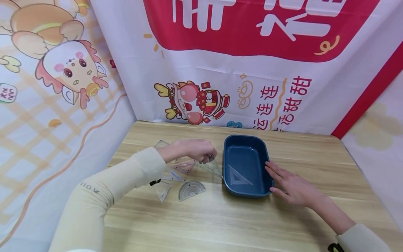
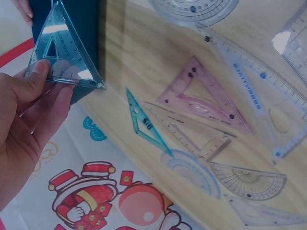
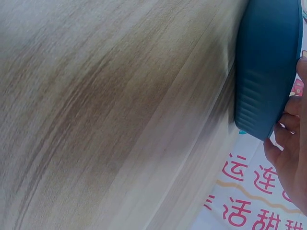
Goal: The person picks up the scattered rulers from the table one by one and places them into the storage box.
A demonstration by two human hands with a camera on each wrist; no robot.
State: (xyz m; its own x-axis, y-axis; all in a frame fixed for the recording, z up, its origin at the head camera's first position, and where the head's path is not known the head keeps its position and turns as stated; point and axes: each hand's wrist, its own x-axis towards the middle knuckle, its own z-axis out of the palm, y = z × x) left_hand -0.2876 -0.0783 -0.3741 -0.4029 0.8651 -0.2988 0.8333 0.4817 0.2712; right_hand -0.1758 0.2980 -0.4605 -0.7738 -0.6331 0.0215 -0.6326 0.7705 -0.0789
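My left hand (image 1: 201, 150) pinches a clear, greenish set square (image 2: 76, 52) between thumb and fingers, by one edge. The set square slants down beside the left rim of a dark blue rectangular bin (image 1: 245, 157) and overlaps the bin in the left wrist view. Inside the bin, another clear set square (image 1: 239, 178) lies flat on the bottom. My right hand (image 1: 292, 185) touches the bin's right side, its fingers extended and fingertips at the rim. Nearest below the left hand lie a pink set square (image 2: 221, 96) and a clear protractor (image 1: 191, 190).
More drawing tools lie on the wooden table (image 1: 201, 224) left of the bin: a small teal set square (image 2: 135, 117), a blue-lettered set square (image 2: 247, 79) and several protractors. A printed cloth (image 1: 201, 70) hangs along the table's back edge, and another patterned cloth (image 1: 104, 133) covers the left side.
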